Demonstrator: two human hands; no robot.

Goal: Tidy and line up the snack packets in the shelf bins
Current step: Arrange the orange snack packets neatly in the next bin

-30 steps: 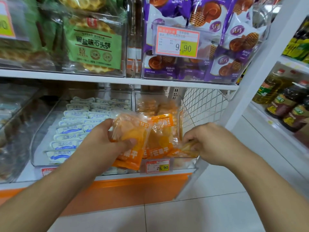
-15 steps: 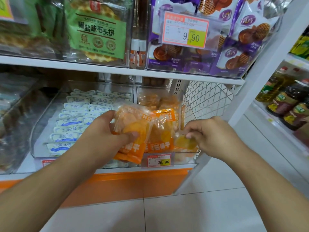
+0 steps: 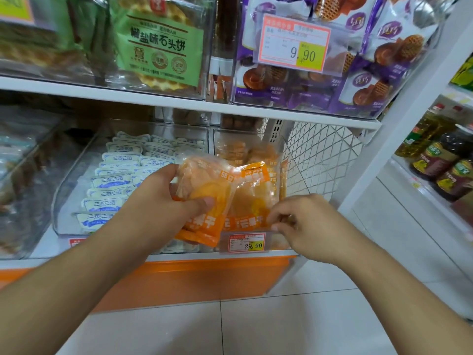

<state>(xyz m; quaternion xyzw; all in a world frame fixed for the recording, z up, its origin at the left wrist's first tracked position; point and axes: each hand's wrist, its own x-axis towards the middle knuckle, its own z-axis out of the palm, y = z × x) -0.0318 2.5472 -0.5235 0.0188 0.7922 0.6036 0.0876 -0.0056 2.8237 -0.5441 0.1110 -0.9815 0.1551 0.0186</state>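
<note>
Running across the whole view is a white shelf unit point(image 3: 179, 103), carrying clear bins on two levels. Sitting on the upper level are a bin of green waffle packs point(image 3: 158, 44) and a bin of purple packets point(image 3: 358, 73) with a 9.90 price tag point(image 3: 297, 42). Lying below, a clear bin point(image 3: 74, 180) is holding rows of white-and-blue packets point(image 3: 110, 190), and just beside it on the right the orange-packet bin point(image 3: 281, 155) is showing a 29.90 tag point(image 3: 247, 243) on its front. The left hand point(image 3: 166, 201) is gripping an orange snack packet point(image 3: 204, 201) above that bin's front edge, thumb pressing across its face. The right hand point(image 3: 307, 221) is pinching the lower corner of a second orange packet point(image 3: 253, 198), standing upright at the bin's front.
</note>
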